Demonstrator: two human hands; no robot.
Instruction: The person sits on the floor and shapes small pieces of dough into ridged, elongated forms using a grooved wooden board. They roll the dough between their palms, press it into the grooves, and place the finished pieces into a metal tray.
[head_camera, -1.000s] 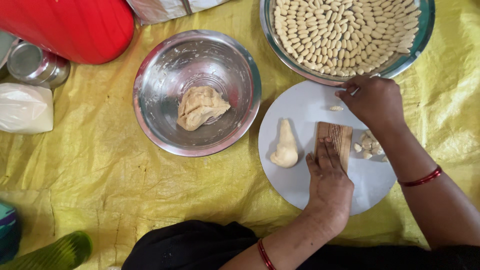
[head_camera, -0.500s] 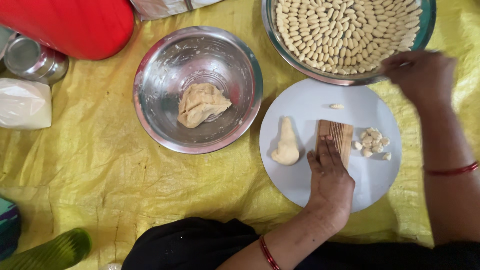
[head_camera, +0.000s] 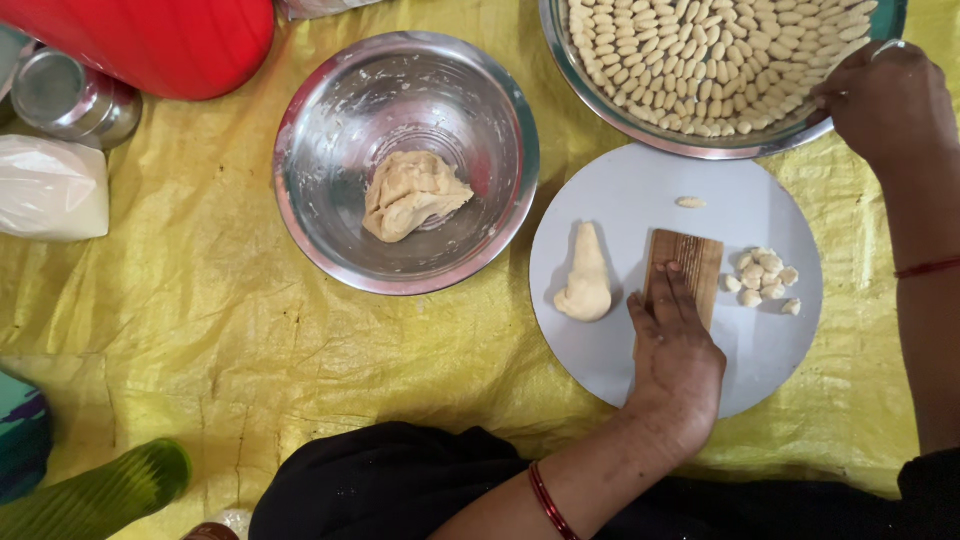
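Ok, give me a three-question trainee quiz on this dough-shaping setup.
1. True or false: the left hand rests on the ridged wooden board.
2. Where is the right hand? A) in the steel bowl B) at the rim of the tray of shaped pieces C) on the dough cone
3. What lies in the steel bowl?

Key: 1 true; 2 B; 3 a lump of dough.

Small ridged wooden board (head_camera: 687, 272) lies flat on the pale round plate (head_camera: 640, 200), its long side running near to far, and the left hand (head_camera: 675, 350) presses its near end. Far right, the steel tray (head_camera: 700, 147) is packed with little ridged dough shells (head_camera: 700, 55); the right hand (head_camera: 885, 100) touches its right rim.
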